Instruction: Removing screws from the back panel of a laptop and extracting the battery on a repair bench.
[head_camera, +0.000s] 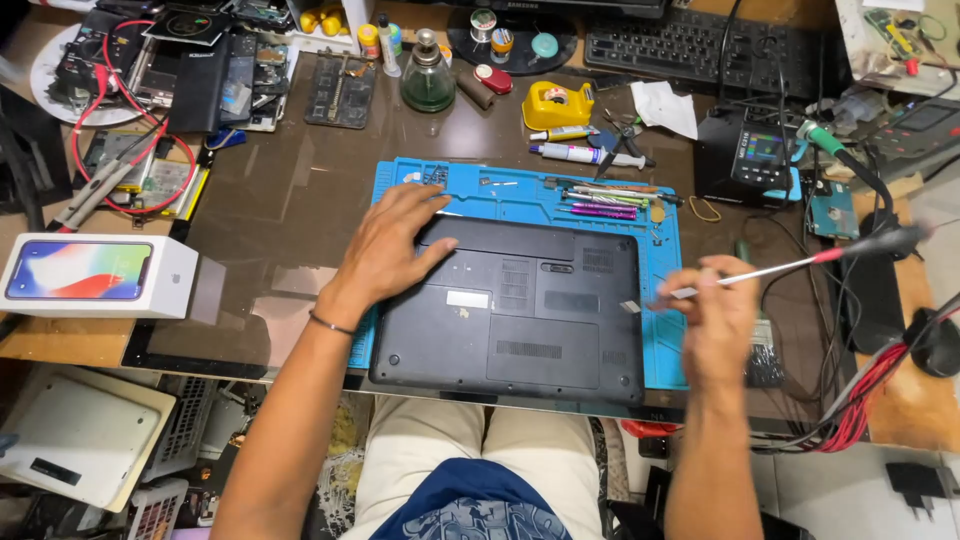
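We are pressing the left hand (392, 245) flat and open on the upturned laptop (520, 310); right hand (712, 310), just right of it, is gripping a screwdriver (790, 265). Best keeping the tip square.

We count one black laptop (520, 310) lying bottom-up, one blue work mat (662, 330), one screwdriver (800, 262), one white phone box (100, 275), one glass bottle (427, 75), one yellow tape dispenser (558, 105), one keyboard (690, 45), and two hands: left hand (390, 250), right hand (715, 310).
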